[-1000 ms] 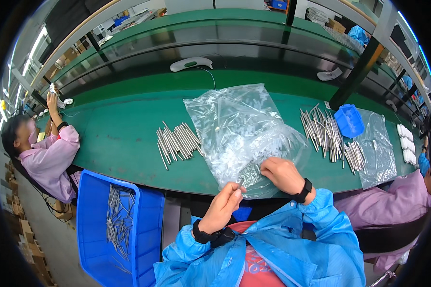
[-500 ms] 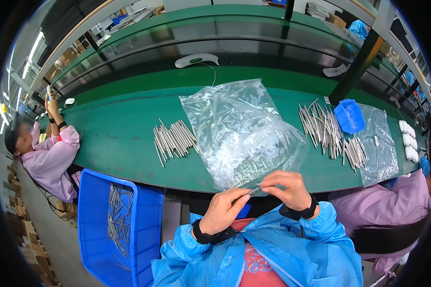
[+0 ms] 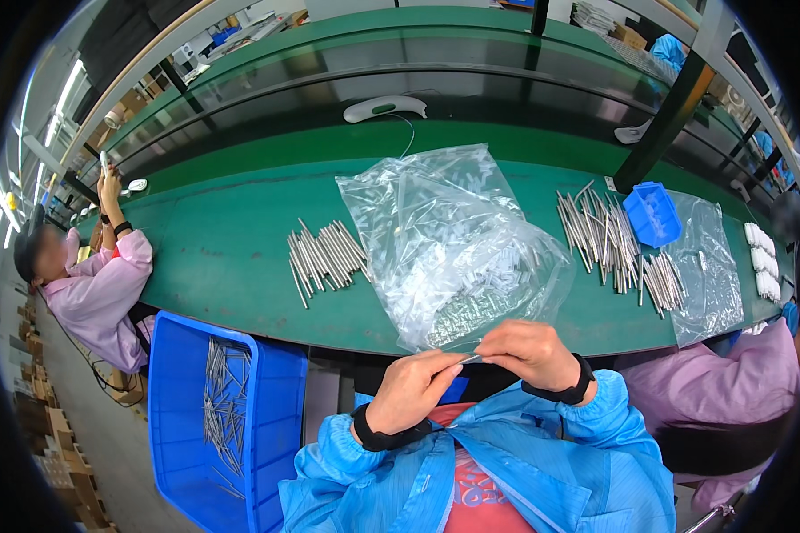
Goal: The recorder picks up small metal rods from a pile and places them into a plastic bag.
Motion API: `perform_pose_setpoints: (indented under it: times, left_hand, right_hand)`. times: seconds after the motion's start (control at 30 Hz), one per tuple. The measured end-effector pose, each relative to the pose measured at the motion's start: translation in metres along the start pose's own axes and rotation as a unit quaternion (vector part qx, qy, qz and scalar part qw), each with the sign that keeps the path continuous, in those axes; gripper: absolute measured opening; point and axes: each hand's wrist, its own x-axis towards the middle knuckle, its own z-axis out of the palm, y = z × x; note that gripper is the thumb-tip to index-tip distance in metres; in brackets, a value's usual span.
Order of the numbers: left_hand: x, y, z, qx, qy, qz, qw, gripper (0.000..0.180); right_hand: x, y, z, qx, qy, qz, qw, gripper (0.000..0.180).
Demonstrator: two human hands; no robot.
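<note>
In front of my chest, at the table's near edge, my left hand (image 3: 409,391) pinches a thin metal rod (image 3: 470,359). The fingers of my right hand (image 3: 533,357) close on the rod's other end, and whether a small part sits there too is hidden. Just beyond my hands lies a clear plastic bag (image 3: 449,200) with many small white plastic pieces (image 3: 498,275) in it. A bundle of metal rods (image 3: 329,256) rests left of the bag, and another pile of rods (image 3: 600,231) to its right.
A blue bin (image 3: 276,417) holding loose rods stands below the table at my left. Right on the green table (image 3: 213,240) are a small blue tray (image 3: 653,222), a flat plastic bag (image 3: 707,266) and white bundles (image 3: 763,262). Pink-sleeved co-workers sit on both sides.
My right hand has turned and come nearer my left, so less of the rod shows between them. The whole view has shifted slightly.
</note>
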Motion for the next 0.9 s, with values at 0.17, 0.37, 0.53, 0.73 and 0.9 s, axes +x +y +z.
perform_pose_setpoints:
  times: [0.17, 0.37, 0.53, 0.73, 0.9]
  left_hand:
    - [0.003, 0.0, 0.001, -0.011, -0.012, 0.002, 1.0, 0.023]
    - [0.001, -0.004, 0.0, -0.02, -0.018, -0.014, 1.0, 0.023]
    - [-0.003, -0.004, -0.002, -0.008, -0.013, 0.002, 1.0, 0.024]
    - [0.01, 0.005, 0.003, 0.024, -0.036, -0.005, 0.999, 0.021]
    - [-0.001, 0.015, 0.0, 0.031, -0.005, 0.003, 0.999, 0.02]
  right_hand:
    - [0.003, 0.003, 0.005, 0.011, -0.022, -0.026, 0.999, 0.017]
    - [0.0, -0.004, 0.002, 0.014, -0.017, 0.041, 0.999, 0.02]
    - [-0.002, 0.001, 0.011, 0.017, -0.014, 0.005, 1.0, 0.017]
    - [-0.017, 0.006, 0.011, -0.007, 0.022, 0.015, 1.0, 0.015]
    - [-0.02, -0.01, 0.007, -0.073, 0.029, -0.03, 0.996, 0.015]
